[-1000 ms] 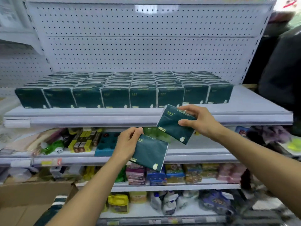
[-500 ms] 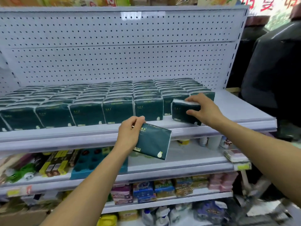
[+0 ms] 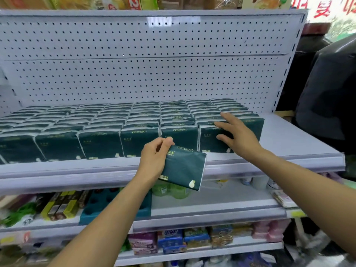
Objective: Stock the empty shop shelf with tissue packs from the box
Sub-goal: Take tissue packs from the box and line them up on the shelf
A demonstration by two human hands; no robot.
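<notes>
Rows of dark green tissue packs (image 3: 100,143) stand upright on the white shelf (image 3: 285,137), filling it from the left edge to near the right end. My right hand (image 3: 237,135) lies with spread, straight fingers on the front pack of the rightmost row (image 3: 210,139). My left hand (image 3: 154,160) grips one loose tissue pack (image 3: 185,168) by its left edge, tilted, in front of the shelf lip. The box is out of view.
A white pegboard back panel (image 3: 154,64) rises behind the packs. Lower shelves (image 3: 212,211) carry mixed goods: yellow and black boxes, a teal tray, bottles, small coloured packs. A dark bulky shape (image 3: 331,89) stands to the right of the shelving. Bare shelf surface shows right of the packs.
My right hand has set its pack at the front of the rightmost row and now lies open on it. My left hand has stayed before the shelf lip with its pack.
</notes>
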